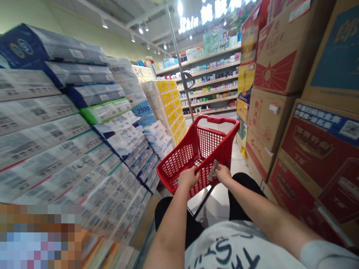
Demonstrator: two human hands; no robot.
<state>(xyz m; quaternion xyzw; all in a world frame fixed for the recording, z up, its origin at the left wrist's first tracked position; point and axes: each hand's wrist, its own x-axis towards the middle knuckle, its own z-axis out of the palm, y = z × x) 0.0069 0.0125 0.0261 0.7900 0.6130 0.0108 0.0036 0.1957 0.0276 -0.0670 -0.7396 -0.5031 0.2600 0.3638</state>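
Observation:
In front of my knees stands a red plastic shopping cart (179,158) with latticed walls, tilted in the view. My left hand (188,177) is closed over its near rim, with the fingertips hidden inside the basket. Against the outer side of the near wall, my right hand (223,174) pinches a crumpled greyish cloth (214,170). The cloth touches the red plastic near the right end of the rim. Nothing shows inside the basket through its open top.
Packs of tissue paper (39,134) are stacked high on the left, with yellow-and-white packs (171,108) farther on. Cardboard cartons (276,59) rise close on the right. A metal pole (176,48) stands behind the cart, before shelves of small goods (210,89). Pale tiles (221,201) cover the floor.

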